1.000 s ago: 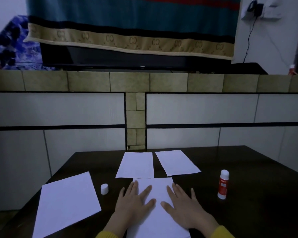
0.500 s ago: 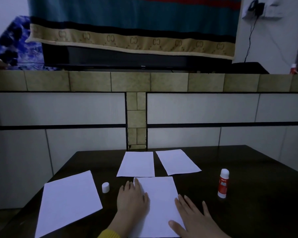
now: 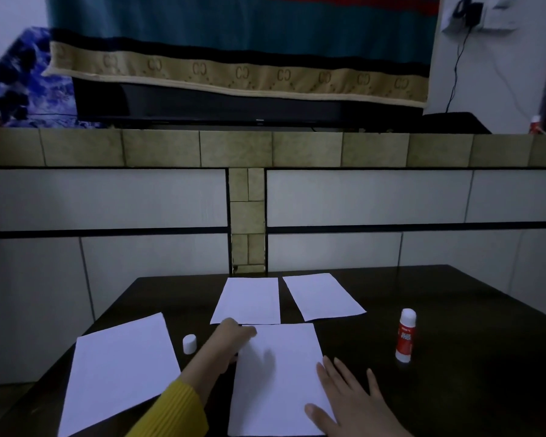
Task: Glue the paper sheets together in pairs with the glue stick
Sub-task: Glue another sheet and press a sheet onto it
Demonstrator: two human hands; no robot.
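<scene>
A white centre sheet (image 3: 281, 383) lies on the dark table (image 3: 454, 389) in front of me. My left hand (image 3: 234, 337) reaches to that sheet's far left corner. It is blurred with the fingers bent, and the grip is unclear. My right hand (image 3: 349, 398) presses flat with spread fingers on the sheet's right edge. The red-and-white glue stick (image 3: 405, 335) stands uncapped to the right, apart from both hands. Its white cap (image 3: 189, 343) stands left of my left hand.
Three more white sheets lie around: a left sheet (image 3: 120, 370) set at an angle, a far middle sheet (image 3: 249, 299) and a far right sheet (image 3: 323, 296). A tiled wall (image 3: 391, 197) rises just behind the table's far edge.
My left hand has slid forward from the sheet's left side to its far left corner. My right hand has drawn back and outward to the sheet's right edge.
</scene>
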